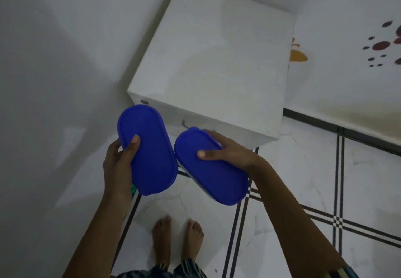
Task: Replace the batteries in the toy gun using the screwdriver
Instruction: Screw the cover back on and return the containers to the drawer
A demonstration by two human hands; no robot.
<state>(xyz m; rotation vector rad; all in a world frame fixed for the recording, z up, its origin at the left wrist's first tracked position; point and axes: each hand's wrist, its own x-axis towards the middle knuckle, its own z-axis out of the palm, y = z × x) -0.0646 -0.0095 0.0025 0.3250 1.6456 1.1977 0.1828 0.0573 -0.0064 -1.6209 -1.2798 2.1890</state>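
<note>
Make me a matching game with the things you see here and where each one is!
Things: 1 blue-lidded boxes; 2 white table; 3 bare feet; 4 dark red spots.
Places: A on the tiled floor; B on the wall at the right; C one in the left hand, one in the right hand; D straight ahead, in the corner.
Pairs: 1-C; 2-D; 3-A; 4-B.

Two blue-lidded tubs are in view, the left tub [149, 151] and the right tub [212, 169]. Two hands, left hand [118, 160] and right hand [230, 151], hold one tub each. Two bare feet: left foot [161, 236], right foot [194, 234]. One white cabinet [217, 60]. One yellow decal [298, 54]. One cluster of dark red spots [382, 45].
</note>
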